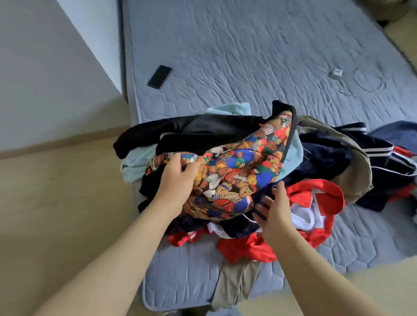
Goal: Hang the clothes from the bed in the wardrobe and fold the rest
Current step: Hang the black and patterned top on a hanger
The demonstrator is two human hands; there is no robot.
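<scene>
A heap of clothes lies at the near end of the grey quilted bed (245, 47). On top is a colourful teddy-bear print garment (239, 170) with a black lining. My left hand (177, 181) grips its left edge, fingers closed on the fabric. My right hand (275, 212) rests with fingers spread on the dark navy cloth just below the print garment, beside a red and white shirt (309, 213). A black garment (177, 133), light blue fleece (135, 164), khaki trousers (236, 284) and a navy striped jacket (376, 154) lie around them.
A black phone (159, 76) lies on the bed's left side further up. A small white charger (336, 73) with a thin cable sits at the right. A white wall stands left of the bed, with pale wooden floor below it.
</scene>
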